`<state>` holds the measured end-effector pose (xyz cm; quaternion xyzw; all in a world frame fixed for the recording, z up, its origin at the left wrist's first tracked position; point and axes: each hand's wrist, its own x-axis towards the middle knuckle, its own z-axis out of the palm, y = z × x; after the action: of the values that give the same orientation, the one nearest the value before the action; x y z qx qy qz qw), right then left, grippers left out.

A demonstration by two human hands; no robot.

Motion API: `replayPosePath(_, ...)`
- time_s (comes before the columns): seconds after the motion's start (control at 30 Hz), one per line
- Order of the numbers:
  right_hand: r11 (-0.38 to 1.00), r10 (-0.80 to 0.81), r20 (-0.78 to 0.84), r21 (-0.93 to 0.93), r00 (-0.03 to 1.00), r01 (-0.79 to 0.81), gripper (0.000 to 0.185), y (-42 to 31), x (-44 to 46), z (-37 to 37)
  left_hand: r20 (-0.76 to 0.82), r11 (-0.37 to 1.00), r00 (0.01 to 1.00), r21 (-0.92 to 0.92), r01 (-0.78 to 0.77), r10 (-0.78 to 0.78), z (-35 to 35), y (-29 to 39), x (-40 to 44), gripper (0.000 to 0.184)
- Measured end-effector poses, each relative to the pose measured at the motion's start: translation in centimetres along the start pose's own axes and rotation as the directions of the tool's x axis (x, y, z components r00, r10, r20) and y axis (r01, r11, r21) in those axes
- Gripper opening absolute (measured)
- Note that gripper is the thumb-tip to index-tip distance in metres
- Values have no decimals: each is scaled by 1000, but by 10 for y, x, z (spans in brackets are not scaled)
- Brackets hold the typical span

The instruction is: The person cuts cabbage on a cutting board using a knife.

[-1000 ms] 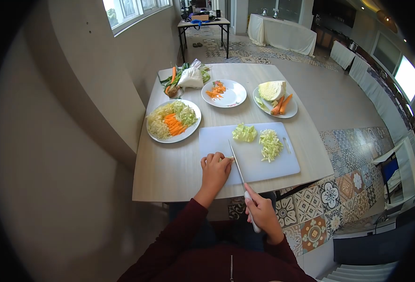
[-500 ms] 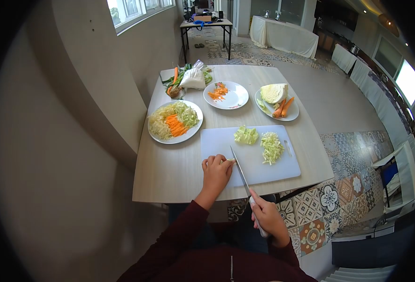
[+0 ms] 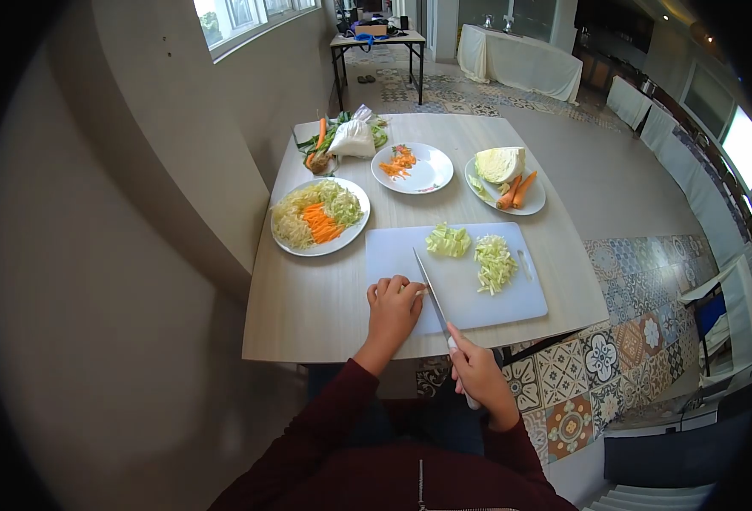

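My right hand (image 3: 483,375) is wrapped around the white handle of a kitchen knife (image 3: 429,279), its blade angled up and left over the white cutting board (image 3: 505,313). Beside the blade, my left hand (image 3: 394,308) presses down with curled fingers on a piece of cabbage (image 3: 424,291); only a pale edge of it shows by the fingertips. Farther up the board lies a small stack of cabbage leaves (image 3: 449,240). To its right is a heap of chopped cabbage (image 3: 495,266).
A plate (image 3: 354,232) of shredded vegetables stands left of the board. Behind it are a plate (image 3: 431,179) with carrot bits, a bag of white stuff (image 3: 354,139) among vegetables, and a plate (image 3: 525,209) holding a cabbage chunk (image 3: 501,164) and carrots (image 3: 516,192). A wall borders the left side.
The knife and my right hand have shifted slightly up and left, the blade turning a little toward my left hand. My left hand stays on the cabbage piece. The whole view has shifted slightly.
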<state>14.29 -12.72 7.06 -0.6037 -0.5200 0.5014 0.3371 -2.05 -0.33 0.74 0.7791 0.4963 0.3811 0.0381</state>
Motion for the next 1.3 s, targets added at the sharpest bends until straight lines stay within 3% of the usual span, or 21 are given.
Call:
replayPosePath(0.3, 985, -22, -32, -173, 999, 16, 47, -8, -27, -1, 25, 999, 999, -21, 29, -28, -1, 1, -1, 20)
replayPosePath(0.5, 850, -275, -43, -477, 960, 222, 48, 6, -33, -1, 11, 999, 1000, -16, 29, -29, 0, -1, -3, 17)
replayPosePath(0.6, 872, -269, -46, -436, 962, 223, 48, 7, -39, -4, 22, 999, 999, -13, 29, -29, -1, -1, -2, 16)
replayPosePath(0.7, 963, -4, -22, -270, 1000, -2, 48, -11, -53, -12, 23, 1000, 999, -14, 28, -28, -2, 0, -2, 17)
replayPosePath(0.8, 976, 127, 15, -179, 992, -123, 49, -19, -69, -19, 21, 999, 999, -24, 26, -26, -3, 0, -3, 17)
replayPosePath(0.9, 980, 157, 24, -128, 987, -153, 49, -18, -75, -23, 17, 999, 1000, -32, 24, -24, -2, -1, -2, 17)
replayPosePath(1.3, 999, 27, -37, -36, 999, -28, 47, -5, -30, -6, 5, 1000, 1000, -10, 19, -19, 0, 1, -2, 18)
